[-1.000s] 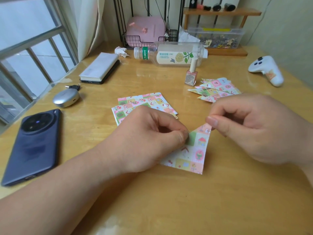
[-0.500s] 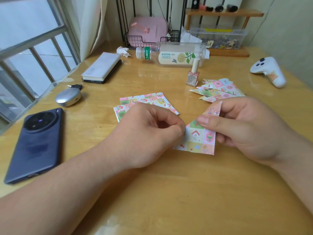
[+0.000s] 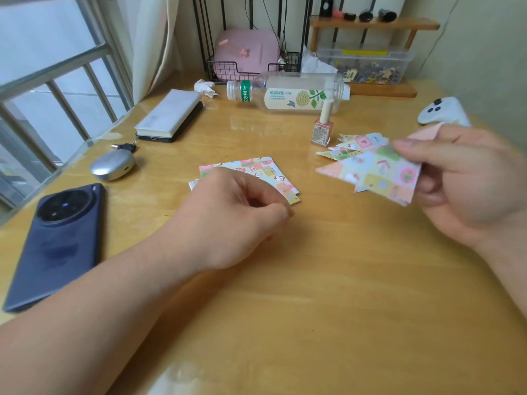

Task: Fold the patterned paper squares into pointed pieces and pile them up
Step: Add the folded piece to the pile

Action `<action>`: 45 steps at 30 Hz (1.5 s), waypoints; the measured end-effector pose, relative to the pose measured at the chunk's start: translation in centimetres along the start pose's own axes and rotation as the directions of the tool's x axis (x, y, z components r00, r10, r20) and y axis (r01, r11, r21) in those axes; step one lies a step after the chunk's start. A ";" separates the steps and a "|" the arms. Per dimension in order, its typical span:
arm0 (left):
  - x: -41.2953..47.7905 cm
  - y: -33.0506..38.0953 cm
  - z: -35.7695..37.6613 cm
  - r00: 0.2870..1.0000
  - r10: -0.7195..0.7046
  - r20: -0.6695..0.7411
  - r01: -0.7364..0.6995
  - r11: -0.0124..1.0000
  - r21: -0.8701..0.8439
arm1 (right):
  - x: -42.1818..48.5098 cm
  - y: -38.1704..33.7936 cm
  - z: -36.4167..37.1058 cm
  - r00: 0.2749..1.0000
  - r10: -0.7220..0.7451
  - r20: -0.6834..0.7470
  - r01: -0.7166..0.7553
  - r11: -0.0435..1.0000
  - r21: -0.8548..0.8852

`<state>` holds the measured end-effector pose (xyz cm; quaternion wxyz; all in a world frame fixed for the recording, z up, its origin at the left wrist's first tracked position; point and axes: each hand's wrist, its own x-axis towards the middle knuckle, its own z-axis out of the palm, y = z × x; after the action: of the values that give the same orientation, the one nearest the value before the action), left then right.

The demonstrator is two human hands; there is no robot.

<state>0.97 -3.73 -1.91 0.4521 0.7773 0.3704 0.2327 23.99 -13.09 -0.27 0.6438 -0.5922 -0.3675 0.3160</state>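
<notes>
Right hand (image 3: 462, 181) moved folded piece (image 3: 379, 173) over pile (image 3: 353, 143), beside nail polish (image 3: 322, 132).

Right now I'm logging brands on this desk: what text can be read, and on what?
"东方树叶": green band at the neck of the plastic bottle.
"茉莉花茶": that bottle's pale label; the finer print beside it is too small.
Label of the nail polish bottle: too small to read.
On the patterned paper squares and the folded piece in the right hand: no words legible.
</notes>
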 end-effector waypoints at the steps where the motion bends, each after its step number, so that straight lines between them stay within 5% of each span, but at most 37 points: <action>1: 0.3 -0.2 -0.2 0.999 -0.024 -0.031 0.024 1.000 0.007 | 0.3 0.0 -0.3 0.998 0.006 -0.055 -0.004 0.999 0.052; 4: 0.7 -0.5 -0.3 0.994 -0.082 -0.078 0.074 0.993 -0.095 | 0.4 0.2 -0.2 0.996 0.085 -0.005 -0.084 0.993 0.084; 8: 0.4 -0.4 1.0 0.990 -0.079 0.115 0.126 0.860 -0.495 | -1.2 1.0 1.9 0.960 0.180 0.214 -0.198 0.978 0.066; 15: 0.4 -0.6 1.6 0.977 -0.058 0.207 0.178 0.759 -0.626 | -2.2 1.5 2.9 0.929 0.225 0.292 -0.229 0.973 -0.020; 21: 0.8 -0.8 1.2 0.985 -0.099 0.138 0.167 0.709 -0.685 | -1.8 1.6 2.6 0.948 0.192 0.254 -0.187 0.981 -0.044; 36: 1.0 -0.8 0.6 0.989 -0.133 0.068 0.149 0.845 -0.513 | -1.3 1.5 2.4 0.980 0.160 0.121 -0.172 0.981 0.095; 45: 1.2 -1.1 0.7 0.994 -0.108 0.033 0.105 0.779 -0.619 | -1.0 1.1 1.9 0.971 0.165 0.175 -0.196 0.964 0.178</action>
<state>1.78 -2.81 -3.20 0.6935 0.5635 0.3180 0.3171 21.86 -12.83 -1.37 0.6353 -0.5308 -0.3294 0.4539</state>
